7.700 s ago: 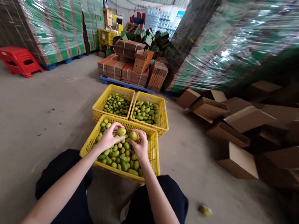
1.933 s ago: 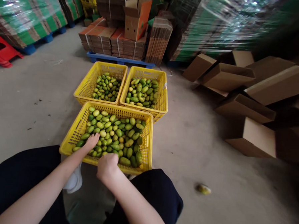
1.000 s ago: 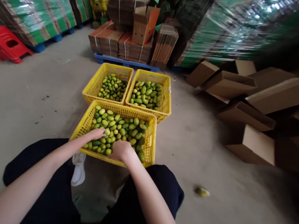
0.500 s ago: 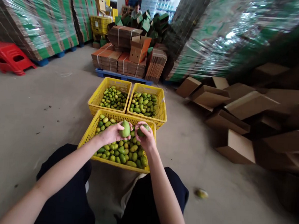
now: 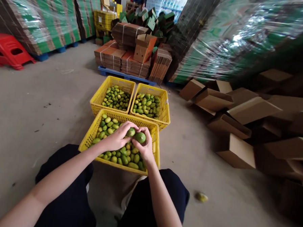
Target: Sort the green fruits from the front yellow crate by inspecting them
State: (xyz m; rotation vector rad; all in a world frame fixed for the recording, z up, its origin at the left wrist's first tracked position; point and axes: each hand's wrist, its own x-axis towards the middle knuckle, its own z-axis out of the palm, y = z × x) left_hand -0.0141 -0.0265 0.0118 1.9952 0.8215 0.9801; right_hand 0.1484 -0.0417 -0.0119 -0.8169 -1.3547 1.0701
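Just above the near yellow crate (image 5: 89,136), my left hand (image 5: 118,138) is closed round a green mango (image 5: 131,132). Close beside it, my right hand (image 5: 146,146) grips another green mango (image 5: 140,137), its round end turned toward me. The two hands nearly meet, fingertips close together over the fruit. Beneath them lie many green and yellowish mangoes (image 5: 123,159) in the near crate, partly covered by my hands and forearms.
Behind stand two more yellow crates of mangoes, a left one (image 5: 96,98) and a right one (image 5: 167,111). Open cardboard boxes (image 5: 238,150) litter the right side. A loose fruit (image 5: 201,196) lies on the floor. Flattened cartons (image 5: 135,67) fill a blue pallet (image 5: 118,73). A red stool (image 5: 11,52) stands left.
Both mangoes have been turned in my hands, and the hands have come closer together. My left hand now grips its mango from above and the side. The view has shifted slightly.
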